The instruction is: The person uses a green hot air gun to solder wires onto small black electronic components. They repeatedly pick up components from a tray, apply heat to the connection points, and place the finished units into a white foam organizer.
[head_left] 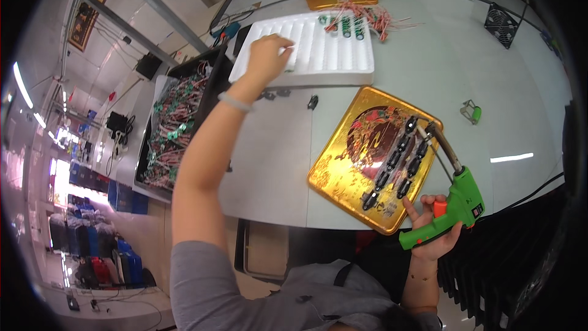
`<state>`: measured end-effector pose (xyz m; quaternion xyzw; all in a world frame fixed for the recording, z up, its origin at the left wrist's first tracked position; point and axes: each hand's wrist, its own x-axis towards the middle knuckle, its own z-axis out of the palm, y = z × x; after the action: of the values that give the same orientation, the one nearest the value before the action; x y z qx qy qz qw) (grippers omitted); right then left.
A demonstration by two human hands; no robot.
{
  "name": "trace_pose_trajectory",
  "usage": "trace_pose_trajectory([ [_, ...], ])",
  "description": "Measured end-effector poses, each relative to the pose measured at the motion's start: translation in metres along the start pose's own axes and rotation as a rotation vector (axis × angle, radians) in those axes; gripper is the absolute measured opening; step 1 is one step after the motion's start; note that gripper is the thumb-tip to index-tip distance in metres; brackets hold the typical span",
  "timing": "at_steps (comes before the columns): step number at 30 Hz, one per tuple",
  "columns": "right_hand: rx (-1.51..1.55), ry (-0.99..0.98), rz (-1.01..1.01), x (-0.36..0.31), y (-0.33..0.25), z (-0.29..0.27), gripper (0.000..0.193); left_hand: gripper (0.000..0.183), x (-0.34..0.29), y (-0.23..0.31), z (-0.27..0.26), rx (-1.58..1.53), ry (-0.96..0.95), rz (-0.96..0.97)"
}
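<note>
Clasping soldering gun (465, 196): right grip (436, 247); left grip (267, 58) bent over tray (334, 77), hold unclear.

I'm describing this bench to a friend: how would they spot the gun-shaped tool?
On the pale table, find the shiny gold tray. Beside its lower right edge, the right hand holds the green gun-shaped tool. An orange trigger and long metal barrel distinguish it from the smaller green item higher in view.

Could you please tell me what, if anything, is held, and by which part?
The right hand holds the green soldering gun by its handle; whether the left hand holds anything cannot be told.
</note>
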<state>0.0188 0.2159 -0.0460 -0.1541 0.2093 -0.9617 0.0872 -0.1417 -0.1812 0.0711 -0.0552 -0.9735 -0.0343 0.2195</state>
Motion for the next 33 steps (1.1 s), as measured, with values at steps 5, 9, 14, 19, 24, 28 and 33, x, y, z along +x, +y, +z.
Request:
trace_pose_trajectory([
  [5, -0.005, 0.068, -0.019, 0.000, 0.000, 0.006, 0.050, 0.021, 0.084, 0.025, 0.081, 0.187, 0.092, -0.119],
  [9, -0.007, 0.020, 0.019, -0.001, -0.004, 0.000, 0.050, 0.018, 0.118, 0.025, 0.116, 0.059, 0.071, -0.309],
  [14, -0.015, 0.012, 0.042, 0.001, -0.007, 0.000, 0.055, 0.021, 0.142, 0.001, 0.111, -0.351, 0.339, -0.335],
  [19, -0.058, 0.004, 0.063, 0.004, -0.009, 0.006, 0.053, 0.019, 0.160, -0.022, 0.064, -1.035, 0.741, -0.421],
  [24, -0.002, 0.032, 0.008, -0.001, -0.004, 0.000, 0.054, 0.017, 0.135, -0.022, -0.003, -1.118, 0.872, -0.329],
  [28, -0.015, 0.038, -0.006, -0.001, -0.002, 0.000, 0.052, 0.013, 0.095, -0.006, -0.068, -1.335, 0.849, -0.201],
  [33, -0.025, 0.023, -0.022, 0.001, -0.001, 0.003, 0.051, 0.013, 0.052, -0.006, -0.094, -1.389, 0.627, -0.190],
])
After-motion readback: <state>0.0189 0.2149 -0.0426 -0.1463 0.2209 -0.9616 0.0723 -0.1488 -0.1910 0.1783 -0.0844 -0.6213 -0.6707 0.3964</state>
